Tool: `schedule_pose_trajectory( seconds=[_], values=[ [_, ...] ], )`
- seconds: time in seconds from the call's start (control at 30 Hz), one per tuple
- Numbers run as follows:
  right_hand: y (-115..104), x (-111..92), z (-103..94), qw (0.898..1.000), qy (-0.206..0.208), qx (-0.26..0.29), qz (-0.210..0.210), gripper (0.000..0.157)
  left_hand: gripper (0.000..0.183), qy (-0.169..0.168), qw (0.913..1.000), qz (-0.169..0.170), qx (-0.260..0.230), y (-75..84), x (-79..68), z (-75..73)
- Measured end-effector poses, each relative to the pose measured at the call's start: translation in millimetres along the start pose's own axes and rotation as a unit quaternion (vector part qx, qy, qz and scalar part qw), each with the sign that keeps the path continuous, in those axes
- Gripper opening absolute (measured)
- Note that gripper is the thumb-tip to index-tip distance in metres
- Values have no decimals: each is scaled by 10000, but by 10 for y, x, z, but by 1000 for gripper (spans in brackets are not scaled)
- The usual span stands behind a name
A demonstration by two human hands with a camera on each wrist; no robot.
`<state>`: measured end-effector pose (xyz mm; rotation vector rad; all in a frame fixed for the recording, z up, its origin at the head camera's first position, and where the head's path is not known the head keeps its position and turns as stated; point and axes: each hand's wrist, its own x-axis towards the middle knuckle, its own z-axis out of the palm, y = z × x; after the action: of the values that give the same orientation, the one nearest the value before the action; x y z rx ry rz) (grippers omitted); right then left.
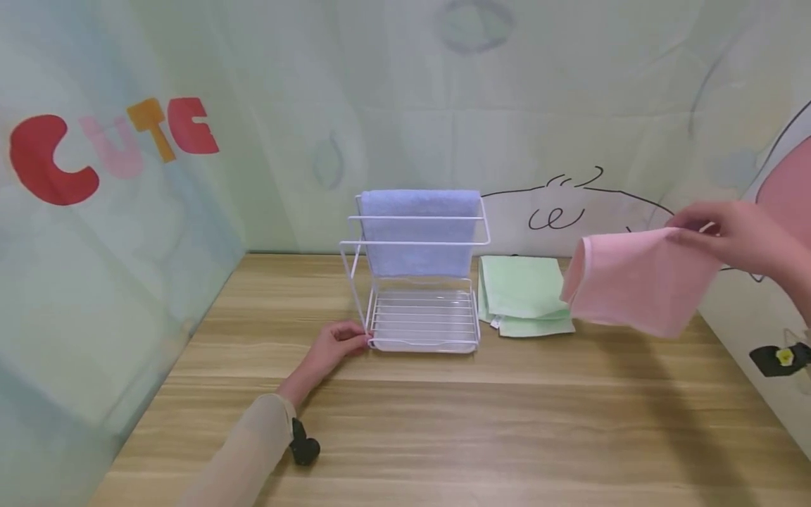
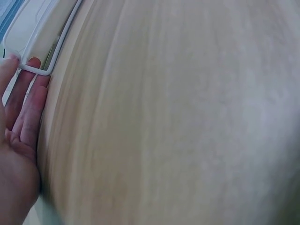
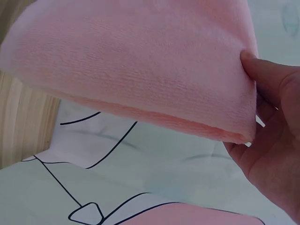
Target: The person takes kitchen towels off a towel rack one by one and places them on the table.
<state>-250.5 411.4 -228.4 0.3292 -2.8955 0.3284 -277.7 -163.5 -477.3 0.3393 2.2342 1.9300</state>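
My left hand [image 1: 334, 346] pinches the front left corner of a white wire rack [image 1: 415, 243] at table level. In the left wrist view, thumb and fingertips meet at the frame's rounded corner [image 2: 44, 71]. A folded light blue towel [image 1: 418, 239] drapes over the rack's rear top bar. Off to the right, my right hand [image 1: 738, 236] holds up a folded pink towel [image 1: 640, 282] by its upper edge, above the table. The right wrist view has the thumb on the near face of this pink cloth [image 3: 140, 70], with the other fingers behind it.
A folded green towel [image 1: 526, 289] with a small white tag lies just right of the rack. The rack's base carries a clear tray [image 1: 423, 345]. Printed curtains [image 1: 304, 105] line the back and sides of the wooden table [image 1: 481, 429].
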Motion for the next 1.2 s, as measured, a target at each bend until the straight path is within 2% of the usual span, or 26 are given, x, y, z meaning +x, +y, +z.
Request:
schedule_pose_trajectory(
  seconds=[0.23,0.43,0.53,0.63,0.77,0.97,1.2],
  values=[
    [163,1,98,9977,-663,81,138,18,25,85,10000,-24,1,7,-20,-39],
    [377,52,391,9924,-1213,125,155,22,25,93,9999,-51,-42,-15,-35,-49],
    [473,77,526,9902,-1354,219,251,28,23,111,9999,-78,-58,-20,-40,-47],
    [568,109,637,9916,-1214,367,265,29,23,87,9999,-71,21,-20,-30,-41],
    [678,158,805,9947,-834,537,264,28,24,28,9999,-41,110,-14,-15,-24],
    [712,227,987,9952,-414,756,462,34,25,12,9999,-29,146,5,-17,-5],
    [771,348,1139,9903,-449,897,965,51,23,59,9997,-57,213,24,-14,-3]
  ],
)
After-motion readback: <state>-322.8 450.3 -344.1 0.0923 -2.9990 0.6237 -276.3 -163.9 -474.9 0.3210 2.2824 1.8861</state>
